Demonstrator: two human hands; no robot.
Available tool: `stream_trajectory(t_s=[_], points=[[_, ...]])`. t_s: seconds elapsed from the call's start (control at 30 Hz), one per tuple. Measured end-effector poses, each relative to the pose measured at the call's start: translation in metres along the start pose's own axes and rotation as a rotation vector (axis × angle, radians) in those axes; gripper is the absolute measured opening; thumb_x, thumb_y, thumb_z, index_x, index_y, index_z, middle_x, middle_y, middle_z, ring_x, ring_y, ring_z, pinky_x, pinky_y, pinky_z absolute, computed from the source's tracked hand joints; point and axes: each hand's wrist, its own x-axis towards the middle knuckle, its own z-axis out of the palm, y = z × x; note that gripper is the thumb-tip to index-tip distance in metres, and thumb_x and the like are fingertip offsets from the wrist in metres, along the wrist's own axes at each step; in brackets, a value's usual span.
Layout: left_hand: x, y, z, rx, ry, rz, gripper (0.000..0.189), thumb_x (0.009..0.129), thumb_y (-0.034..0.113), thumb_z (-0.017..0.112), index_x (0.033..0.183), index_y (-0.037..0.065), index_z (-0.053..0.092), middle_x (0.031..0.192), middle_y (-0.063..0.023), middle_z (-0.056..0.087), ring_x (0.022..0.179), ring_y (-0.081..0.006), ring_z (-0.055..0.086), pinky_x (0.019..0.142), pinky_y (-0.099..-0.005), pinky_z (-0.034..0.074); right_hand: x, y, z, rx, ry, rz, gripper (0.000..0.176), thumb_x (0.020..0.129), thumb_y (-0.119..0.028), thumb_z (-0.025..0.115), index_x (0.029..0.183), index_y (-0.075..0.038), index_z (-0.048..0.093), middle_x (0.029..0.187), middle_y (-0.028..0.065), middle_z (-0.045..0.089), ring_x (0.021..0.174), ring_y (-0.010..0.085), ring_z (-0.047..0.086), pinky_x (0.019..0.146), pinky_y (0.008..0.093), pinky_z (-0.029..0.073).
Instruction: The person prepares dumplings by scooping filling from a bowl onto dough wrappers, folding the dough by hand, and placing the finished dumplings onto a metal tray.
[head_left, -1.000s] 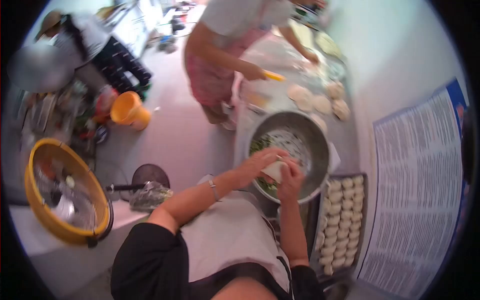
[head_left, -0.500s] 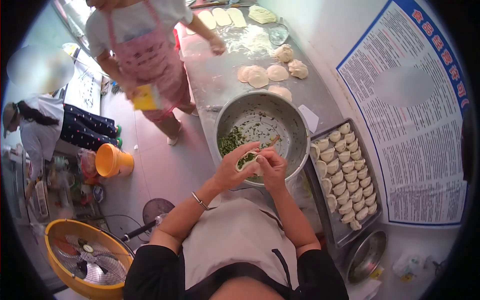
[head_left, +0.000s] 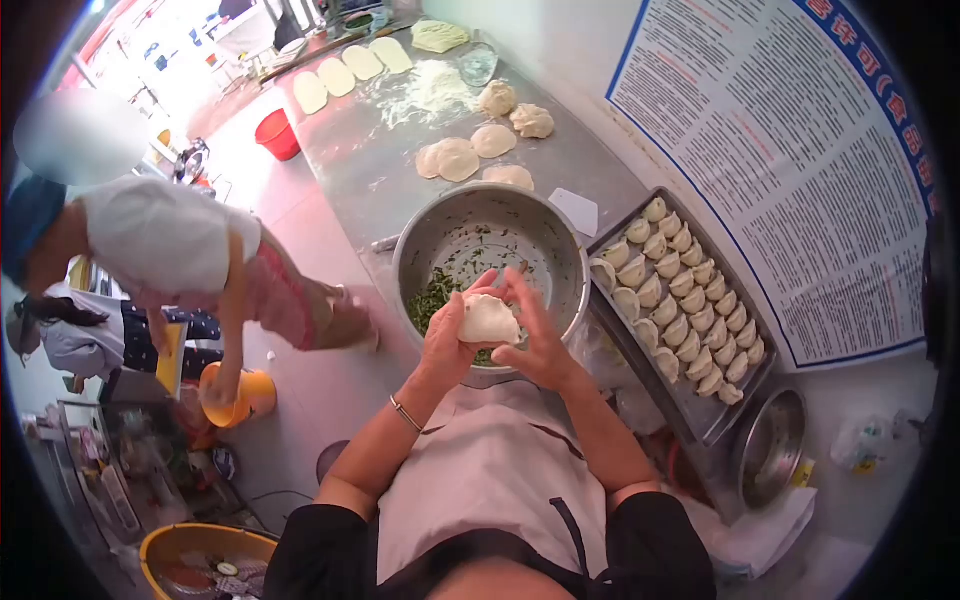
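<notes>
A pale folded dumpling (head_left: 490, 320) rests in my left hand (head_left: 446, 338), whose fingers are curled behind and under it. My right hand (head_left: 543, 335) is at the dumpling's right side with fingers spread apart, the thumb close to its lower edge. No filling shows on the dumpling's visible side. Both hands are over the near rim of a large metal pot (head_left: 402, 262). Chopped green filling (head_left: 432, 297) lies inside at the left, and green bits cling to the pot's bottom and wall.
Right of the pot, a metal tray (head_left: 690, 405) holds rows of dumplings. Dough wrappers (head_left: 450, 158), dough lumps (head_left: 531, 121) and flour (head_left: 430, 95) lie on the metal table (head_left: 345, 165). A person in a pink apron (head_left: 270, 295) bends over a yellow bucket (head_left: 258, 395) at left.
The wrapper, open with green filling showing before, is now folded closed. My right fingers have spread away from it. The person in pink has moved left to the bucket, and the view has shifted.
</notes>
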Motion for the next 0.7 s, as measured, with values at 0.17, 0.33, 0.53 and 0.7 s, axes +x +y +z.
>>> stream_trajectory(t_s=[0.17, 0.33, 0.53, 0.7], points=[[0.013, -0.020, -0.006, 0.416, -0.125, 0.177, 0.050, 0.107, 0.035, 0.046, 0.131, -0.008, 0.056, 0.151, -0.0156, 0.045, 0.125, -0.0221, 0.057, 0.099, -0.0352, 0.052, -0.010, -0.013, -0.018, 0.131, -0.147, 0.348, 0.045, 0.103, -0.036, 0.051, 0.133, -0.003, 0.055, 0.104, 0.0205, 0.069, 0.092, 0.0317, 0.071, 0.080, 0.0393, 0.054], [0.015, -0.030, 0.014, 0.849, 0.025, 0.282, 0.033, 0.106, 0.026, 0.046, 0.112, -0.002, 0.063, 0.109, -0.0155, 0.070, 0.096, -0.0201, 0.067, 0.083, -0.0333, 0.053, -0.011, -0.005, -0.026, -0.111, -0.041, 0.133, 0.034, 0.103, -0.029, 0.050, 0.119, -0.002, 0.062, 0.097, 0.0225, 0.069, 0.087, 0.0361, 0.070, 0.070, 0.0398, 0.055], [0.023, -0.057, 0.031, 1.092, 0.036, 0.383, 0.028, 0.105, 0.022, 0.043, 0.102, -0.001, 0.060, 0.083, -0.0152, 0.068, 0.075, -0.0231, 0.065, 0.069, -0.0379, 0.051, -0.036, 0.022, -0.034, -0.433, 0.049, 0.093, 0.021, 0.100, -0.023, 0.054, 0.104, -0.004, 0.063, 0.082, 0.0178, 0.068, 0.075, 0.0393, 0.067, 0.066, 0.0457, 0.053], [0.038, -0.090, 0.030, 1.120, -0.062, 0.138, 0.028, 0.105, 0.026, 0.044, 0.106, 0.001, 0.058, 0.102, -0.0164, 0.067, 0.092, -0.0216, 0.065, 0.080, -0.0373, 0.052, -0.059, 0.038, -0.061, -0.486, 0.100, 0.144, 0.024, 0.098, -0.022, 0.056, 0.111, -0.003, 0.061, 0.084, 0.0224, 0.066, 0.081, 0.0406, 0.066, 0.068, 0.0472, 0.053]])
